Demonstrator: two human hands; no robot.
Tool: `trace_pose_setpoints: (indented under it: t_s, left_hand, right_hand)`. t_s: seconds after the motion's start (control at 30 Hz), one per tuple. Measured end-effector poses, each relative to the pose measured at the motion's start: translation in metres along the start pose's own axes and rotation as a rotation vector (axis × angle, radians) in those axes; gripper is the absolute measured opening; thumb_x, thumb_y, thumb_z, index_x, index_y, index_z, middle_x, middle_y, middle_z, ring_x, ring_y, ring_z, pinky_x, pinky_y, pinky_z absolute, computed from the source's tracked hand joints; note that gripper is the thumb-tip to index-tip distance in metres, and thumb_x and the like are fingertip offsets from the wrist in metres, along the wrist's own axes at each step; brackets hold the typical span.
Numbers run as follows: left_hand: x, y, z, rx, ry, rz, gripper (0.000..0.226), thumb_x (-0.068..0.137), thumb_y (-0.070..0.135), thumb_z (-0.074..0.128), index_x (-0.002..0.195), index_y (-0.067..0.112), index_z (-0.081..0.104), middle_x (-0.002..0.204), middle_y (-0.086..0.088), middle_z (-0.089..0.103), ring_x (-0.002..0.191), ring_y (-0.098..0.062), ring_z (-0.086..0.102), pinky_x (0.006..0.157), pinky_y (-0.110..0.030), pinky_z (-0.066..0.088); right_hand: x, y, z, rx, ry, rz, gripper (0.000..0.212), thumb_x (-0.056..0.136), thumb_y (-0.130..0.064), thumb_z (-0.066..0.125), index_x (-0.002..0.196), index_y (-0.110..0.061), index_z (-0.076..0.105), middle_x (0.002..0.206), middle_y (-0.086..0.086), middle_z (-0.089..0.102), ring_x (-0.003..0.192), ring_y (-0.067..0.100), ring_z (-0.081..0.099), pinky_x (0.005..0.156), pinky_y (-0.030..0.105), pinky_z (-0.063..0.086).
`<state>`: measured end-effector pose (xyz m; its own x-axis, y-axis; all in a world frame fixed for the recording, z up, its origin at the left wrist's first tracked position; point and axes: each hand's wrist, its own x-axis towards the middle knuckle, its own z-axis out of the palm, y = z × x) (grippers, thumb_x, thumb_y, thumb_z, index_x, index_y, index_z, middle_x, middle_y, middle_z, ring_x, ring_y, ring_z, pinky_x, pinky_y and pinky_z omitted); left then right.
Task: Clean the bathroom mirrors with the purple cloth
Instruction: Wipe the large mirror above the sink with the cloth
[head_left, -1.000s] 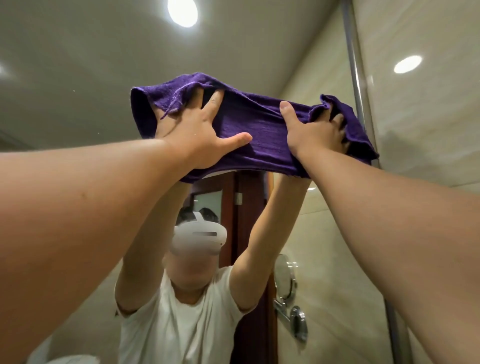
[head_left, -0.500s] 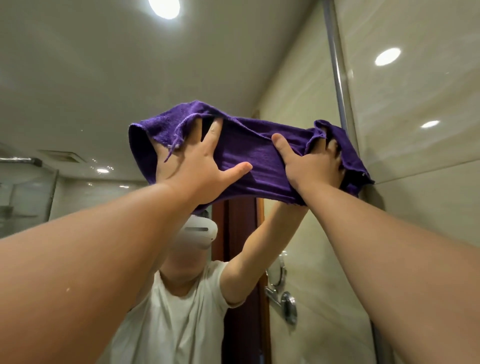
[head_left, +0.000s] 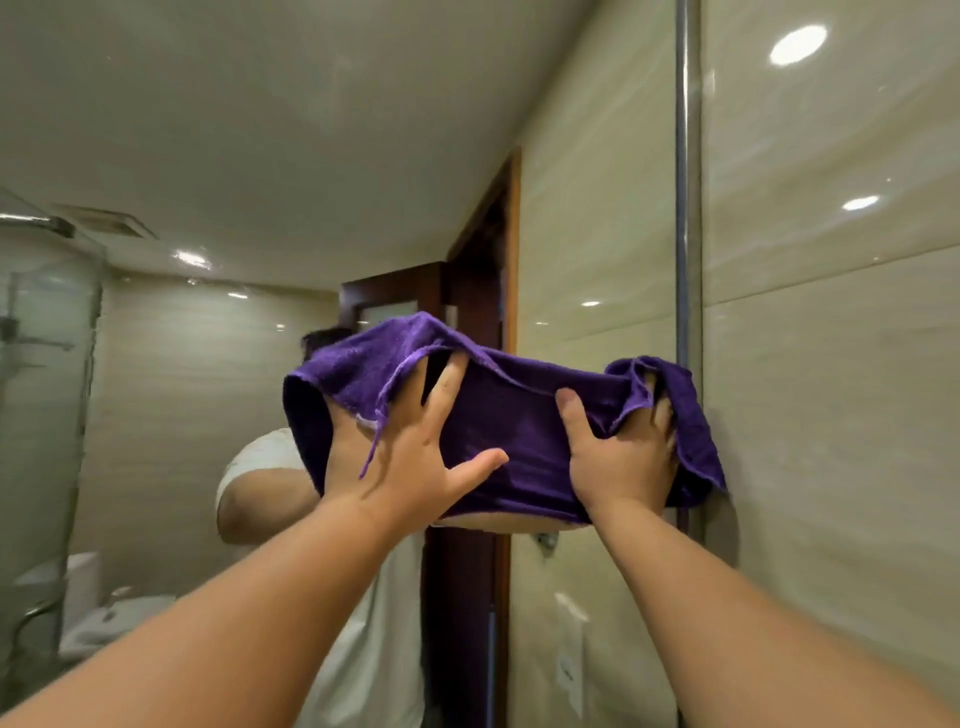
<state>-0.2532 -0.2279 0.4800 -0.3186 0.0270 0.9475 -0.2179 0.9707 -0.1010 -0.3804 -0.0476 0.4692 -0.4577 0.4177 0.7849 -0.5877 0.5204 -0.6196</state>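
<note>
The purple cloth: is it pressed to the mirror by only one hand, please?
No, both the left hand and right hand press the purple cloth.

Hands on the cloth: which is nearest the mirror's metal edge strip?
The right hand, fingers tucked under the purple cloth beside the strip; the left hand presses farther in.

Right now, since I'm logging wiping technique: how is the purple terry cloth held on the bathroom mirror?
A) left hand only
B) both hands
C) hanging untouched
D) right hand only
B: the left hand and the right hand both press the purple terry cloth against the mirror.
</note>
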Motion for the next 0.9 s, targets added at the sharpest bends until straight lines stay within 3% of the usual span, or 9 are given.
trace_pose_setpoints:
  t_s: [0.1, 0.17, 0.23, 0.3, 0.37, 0.47, 0.57, 0.73, 0.9]
  left_hand:
    - [-0.046, 0.004, 0.007, -0.144, -0.011, -0.014, 0.102, 0.065, 0.077, 0.071, 0.148, 0.023, 0.046, 0.152, -0.017, 0.042, 0.136, -0.037, 0.039, 0.118, -0.055, 0.019]
    - [-0.076, -0.002, 0.004, -0.067, -0.112, -0.011, 0.098, 0.067, 0.084, 0.059, 0.145, 0.024, 0.052, 0.146, -0.015, 0.051, 0.128, -0.039, 0.052, 0.110, -0.056, 0.032]
    - [-0.099, -0.013, 0.001, -0.015, -0.230, -0.012, 0.099, 0.067, 0.088, 0.048, 0.147, 0.030, 0.045, 0.148, -0.011, 0.049, 0.129, -0.040, 0.052, 0.102, -0.065, 0.037]
    - [-0.107, -0.025, 0.000, 0.033, -0.243, 0.038, 0.098, 0.067, 0.089, 0.047, 0.146, 0.030, 0.046, 0.148, -0.010, 0.049, 0.131, -0.040, 0.050, 0.100, -0.069, 0.036]
    - [-0.087, -0.037, -0.005, 0.095, -0.181, 0.085, 0.098, 0.069, 0.090, 0.043, 0.147, 0.030, 0.048, 0.147, -0.009, 0.050, 0.131, -0.039, 0.047, 0.102, -0.068, 0.027]
    - [-0.020, -0.055, -0.026, 0.163, -0.078, 0.057, 0.101, 0.073, 0.093, 0.029, 0.155, 0.035, 0.028, 0.157, -0.007, 0.037, 0.140, -0.039, 0.037, 0.110, -0.064, 0.020]
    - [0.047, -0.072, -0.045, 0.164, 0.019, 0.001, 0.101, 0.073, 0.095, 0.021, 0.157, 0.039, 0.013, 0.163, -0.004, 0.025, 0.146, -0.036, 0.026, 0.114, -0.064, 0.017]
    - [0.123, -0.101, -0.064, 0.157, 0.159, 0.004, 0.103, 0.071, 0.097, 0.021, 0.156, 0.040, 0.014, 0.163, -0.001, 0.025, 0.147, -0.034, 0.026, 0.116, -0.062, 0.018]
    - [0.168, -0.128, -0.078, 0.149, 0.176, 0.003, 0.105, 0.066, 0.102, 0.013, 0.154, 0.045, 0.007, 0.166, 0.000, 0.018, 0.149, -0.035, 0.022, 0.116, -0.066, 0.017]
  right_hand:
    - [-0.050, 0.026, -0.001, -0.024, -0.014, 0.084, 0.117, 0.063, -0.097, 0.038, 0.150, -0.019, 0.034, 0.153, 0.017, 0.040, 0.139, 0.039, 0.037, 0.115, 0.051, 0.028]
    - [-0.084, 0.038, -0.001, -0.048, -0.059, 0.173, 0.127, 0.056, -0.103, 0.030, 0.149, -0.018, 0.036, 0.152, 0.019, 0.041, 0.137, 0.041, 0.040, 0.113, 0.054, 0.031]
    - [-0.111, 0.043, -0.001, -0.071, -0.105, 0.250, 0.135, 0.051, -0.106, 0.023, 0.150, -0.016, 0.037, 0.152, 0.018, 0.040, 0.137, 0.042, 0.041, 0.112, 0.056, 0.031]
    - [-0.121, 0.036, -0.001, -0.063, -0.133, 0.282, 0.138, 0.049, -0.108, 0.023, 0.150, -0.015, 0.036, 0.152, 0.017, 0.041, 0.136, 0.043, 0.041, 0.111, 0.057, 0.033]
    - [-0.105, 0.017, 0.001, -0.043, -0.098, 0.239, 0.134, 0.052, -0.106, 0.029, 0.149, -0.014, 0.037, 0.148, 0.018, 0.043, 0.134, 0.043, 0.043, 0.110, 0.057, 0.035]
    - [-0.044, -0.034, 0.004, -0.017, -0.028, 0.107, 0.123, 0.059, -0.099, 0.038, 0.149, -0.014, 0.037, 0.147, 0.018, 0.044, 0.136, 0.041, 0.040, 0.112, 0.054, 0.032]
    - [0.027, -0.091, 0.010, 0.015, -0.022, 0.000, 0.124, 0.060, -0.103, 0.033, 0.154, -0.021, 0.029, 0.157, 0.011, 0.033, 0.146, 0.034, 0.028, 0.118, 0.051, 0.022]
    - [0.089, -0.157, 0.026, 0.047, 0.039, -0.051, 0.126, 0.056, -0.106, 0.025, 0.154, -0.027, 0.027, 0.158, 0.010, 0.033, 0.147, 0.035, 0.028, 0.118, 0.055, 0.022]
    - [0.120, -0.203, 0.031, 0.067, 0.028, -0.073, 0.130, 0.051, -0.107, 0.025, 0.154, -0.028, 0.028, 0.159, 0.009, 0.031, 0.147, 0.035, 0.027, 0.117, 0.054, 0.020]
